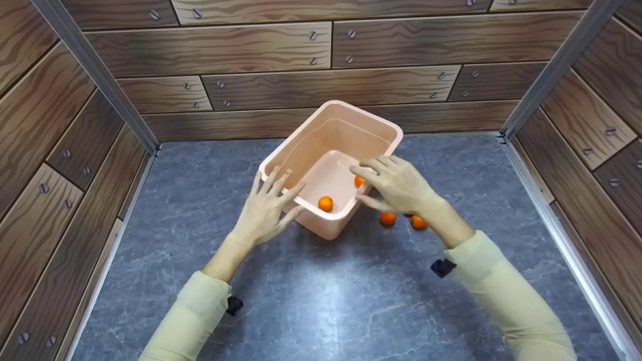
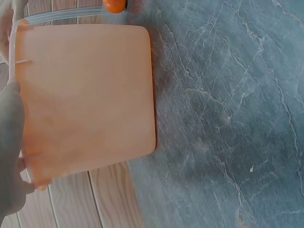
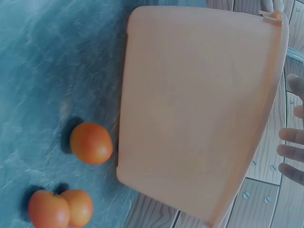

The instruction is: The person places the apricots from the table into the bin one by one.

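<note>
A pale pink plastic bin (image 1: 361,131) stands at an angle in front of me. Spread, fairly straight fingers of my left hand (image 1: 263,213) rest on its near-left rim. My right hand (image 1: 401,185) hovers over the right rim, thumb and fingers apart. A small orange fruit (image 1: 359,181), like a mandarin, shows between them, partly hidden by the fingers. The right wrist view shows the fingers (image 3: 292,151) spread beyond the rim, gripping nothing visible. Another fruit (image 1: 325,203) lies on the bin's floor.
Right of the bin, one fruit (image 3: 91,143) sits close to its wall, and two more fruits (image 3: 48,209) touch or overlap on the grey marbled surface (image 1: 321,301). Wood-patterned panels (image 1: 266,50) enclose the back and sides, with metal corner strips (image 1: 556,70).
</note>
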Tool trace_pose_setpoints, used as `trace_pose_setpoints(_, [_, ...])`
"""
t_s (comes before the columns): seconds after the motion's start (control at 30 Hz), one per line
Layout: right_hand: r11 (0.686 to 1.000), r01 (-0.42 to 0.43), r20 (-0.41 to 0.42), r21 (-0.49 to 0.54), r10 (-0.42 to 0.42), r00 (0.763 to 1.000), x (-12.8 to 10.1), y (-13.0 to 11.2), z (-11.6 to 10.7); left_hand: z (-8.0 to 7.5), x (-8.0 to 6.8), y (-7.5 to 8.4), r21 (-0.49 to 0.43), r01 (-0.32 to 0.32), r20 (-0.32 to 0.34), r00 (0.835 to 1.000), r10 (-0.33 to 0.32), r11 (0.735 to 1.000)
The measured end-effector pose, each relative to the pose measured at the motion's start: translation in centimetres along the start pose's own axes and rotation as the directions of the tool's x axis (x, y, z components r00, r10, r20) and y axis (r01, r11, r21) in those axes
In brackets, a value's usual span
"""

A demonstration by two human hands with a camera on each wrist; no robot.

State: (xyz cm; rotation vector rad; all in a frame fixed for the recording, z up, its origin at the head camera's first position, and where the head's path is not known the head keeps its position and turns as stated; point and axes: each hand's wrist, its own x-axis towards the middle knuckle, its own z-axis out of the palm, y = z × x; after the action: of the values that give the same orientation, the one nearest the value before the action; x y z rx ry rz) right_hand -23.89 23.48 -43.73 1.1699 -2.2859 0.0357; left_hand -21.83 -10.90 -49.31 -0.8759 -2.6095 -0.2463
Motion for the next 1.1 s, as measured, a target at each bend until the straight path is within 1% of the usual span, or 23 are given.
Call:
trace_pose_setpoints(0.27, [1.000,0.016,-0.031,-0.013,-0.017,0.999,-2.7,0.2,-0.5,0.0,0.1,0.1,-0.008,0.006,0.005,1.000,-0.006,1.000])
trace_pose_setpoints(0.6, [1.000,0.004,-0.043,0.005,-0.004,0.999,-6.0,0.2,0.8,0.0,0.0,0.1,-0.010,0.004,0.006,1.000,-0.003,1.000])
trace_pose_setpoints(0.73, [1.000,-0.017,-0.013,-0.005,0.017,1.000,-7.1,0.2,1.4,0.0,0.0,0.0,-0.011,0.007,0.009,1.000,-0.007,1.000])
trace_pose_setpoints(0.83, [1.000,-0.026,0.027,-0.015,0.026,0.999,-7.9,0.1,2.1,-0.1,0.0,0.0,-0.007,0.010,0.012,1.000,-0.010,1.000])
trace_pose_setpoints(1.0, [0.999,-0.026,0.086,-0.027,0.028,0.996,-9.1,0.1,3.4,-0.1,-0.1,0.0,-0.002,0.012,0.010,1.000,-0.012,1.000])
trace_pose_setpoints(1.1, [0.999,-0.033,0.104,-0.028,0.036,0.994,-9.6,0.1,4.1,-0.1,-0.1,0.0,-0.007,0.012,0.008,1.000,-0.012,1.000])
